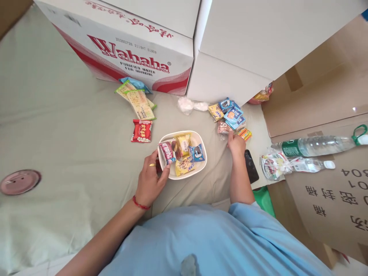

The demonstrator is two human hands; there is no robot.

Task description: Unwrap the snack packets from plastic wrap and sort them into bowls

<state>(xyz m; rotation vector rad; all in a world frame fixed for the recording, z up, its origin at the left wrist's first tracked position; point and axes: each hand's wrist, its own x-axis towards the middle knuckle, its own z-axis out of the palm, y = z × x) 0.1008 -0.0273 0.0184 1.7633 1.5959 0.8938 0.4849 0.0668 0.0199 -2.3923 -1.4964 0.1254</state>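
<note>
My left hand [150,180] grips the left side of a white plastic bowl [202,168], thumb at the rim and fingers along the outer wall. In the bowl lie several small snack packets, among them a dark red and blue one [167,152], a yellow one [184,145] and a blue one [197,153]. My right hand [237,146] is at the near edge of a pile of snacks, its fingertips closed at a pinkish-brown packet [223,127]. Blue packets [233,114] and a yellow packet [216,112] lie just beyond it. An orange-striped packet [245,134] is beside the hand.
A red packet [142,131] and long cracker packs [140,104] lie left of the bowl. Crumpled clear plastic [185,105] sits beyond it. A Wahaha carton [126,50] stands behind. Bottles [319,146] and a black phone [251,167] are to the right.
</note>
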